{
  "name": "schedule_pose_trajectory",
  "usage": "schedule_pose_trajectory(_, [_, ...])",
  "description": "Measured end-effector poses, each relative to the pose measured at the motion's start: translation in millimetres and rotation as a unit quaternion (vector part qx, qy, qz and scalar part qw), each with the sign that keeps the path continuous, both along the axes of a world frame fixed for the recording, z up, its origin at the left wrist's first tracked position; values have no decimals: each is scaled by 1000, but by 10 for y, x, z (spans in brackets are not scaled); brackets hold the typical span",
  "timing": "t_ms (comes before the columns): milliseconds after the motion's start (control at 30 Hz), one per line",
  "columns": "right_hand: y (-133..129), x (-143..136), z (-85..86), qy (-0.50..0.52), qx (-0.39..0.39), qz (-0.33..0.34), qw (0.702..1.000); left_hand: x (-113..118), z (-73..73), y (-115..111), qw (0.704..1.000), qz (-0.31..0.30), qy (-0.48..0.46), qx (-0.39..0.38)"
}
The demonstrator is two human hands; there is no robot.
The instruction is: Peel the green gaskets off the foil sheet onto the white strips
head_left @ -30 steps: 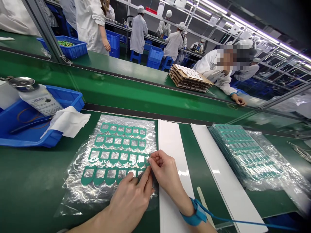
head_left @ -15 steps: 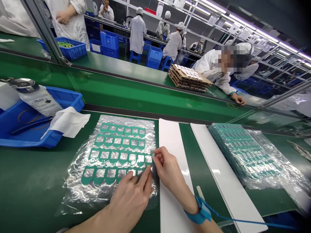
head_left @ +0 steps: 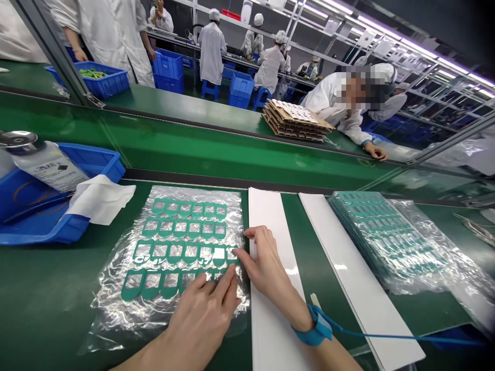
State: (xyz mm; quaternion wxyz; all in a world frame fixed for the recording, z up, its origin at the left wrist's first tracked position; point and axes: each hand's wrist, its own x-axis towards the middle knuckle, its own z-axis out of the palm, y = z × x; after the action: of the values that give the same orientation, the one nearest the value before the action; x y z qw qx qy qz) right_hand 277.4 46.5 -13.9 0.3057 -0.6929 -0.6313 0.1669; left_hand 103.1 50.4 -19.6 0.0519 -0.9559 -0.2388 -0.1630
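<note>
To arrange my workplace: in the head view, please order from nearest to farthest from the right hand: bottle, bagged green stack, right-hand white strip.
1. Right-hand white strip: right of the right hand.
2. Bagged green stack: farther right.
3. Bottle: far left.

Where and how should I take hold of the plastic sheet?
Pinching the plastic sheet by its crinkled near-left margin, coming from the left, looks best: bare film extends past the green pieces there, while the left hand covers the near-right part and the right hand is at the right edge.
</note>
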Motion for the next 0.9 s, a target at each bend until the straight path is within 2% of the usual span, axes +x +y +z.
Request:
schedule_pose_trajectory(367, [72, 40, -26, -19, 6, -23, 1000, -8, -18, 11, 1000, -8, -9, -15])
schedule_pose_trajectory(533, [83, 74, -21, -33, 11, 11, 999, -28, -9, 41, 999, -10, -27, -22])
schedule_pose_trajectory(667, [210, 430, 9, -22, 48, 29, 998, -21, 63, 57, 997, -21, -72, -28])
schedule_pose_trajectory(767, [479, 771, 11, 5, 84, -18, 996, 75, 83, -2, 992, -61, -103, -38])
schedule_pose_trajectory(900, [946, 1045, -106, 30, 112, -85, 990, 287, -70, -133, 990, -113, -80, -17])
